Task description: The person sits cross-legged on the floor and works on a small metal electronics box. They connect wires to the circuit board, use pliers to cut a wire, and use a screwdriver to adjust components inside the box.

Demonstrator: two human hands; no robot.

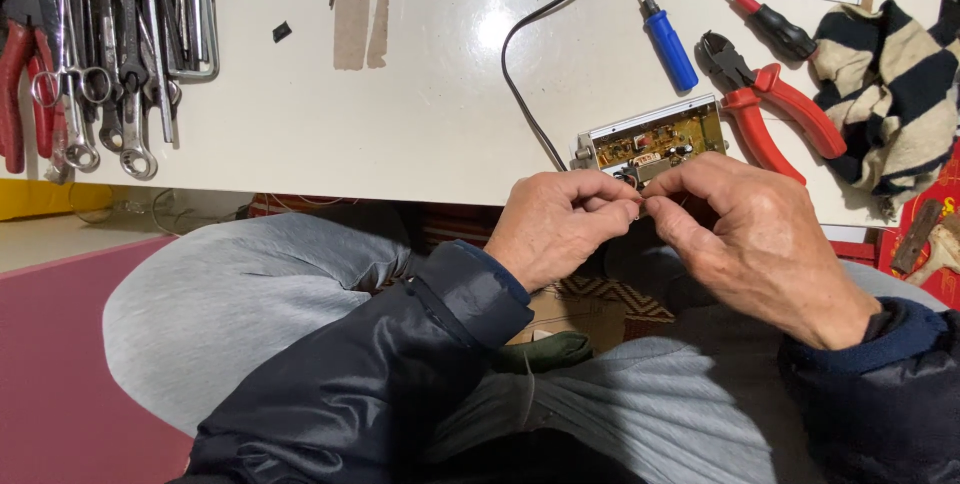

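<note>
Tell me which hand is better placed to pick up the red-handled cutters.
Probably the right hand: the red-handled cutters lie just above it, beside the circuit board. The left hand sits farther off.

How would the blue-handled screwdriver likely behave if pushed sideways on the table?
The blue screwdriver has a rounded handle and thin shaft, so it would probably roll rather than slide. The white table looks glossy, so little would slow it. It looks stiff and small, so probably light.
</note>
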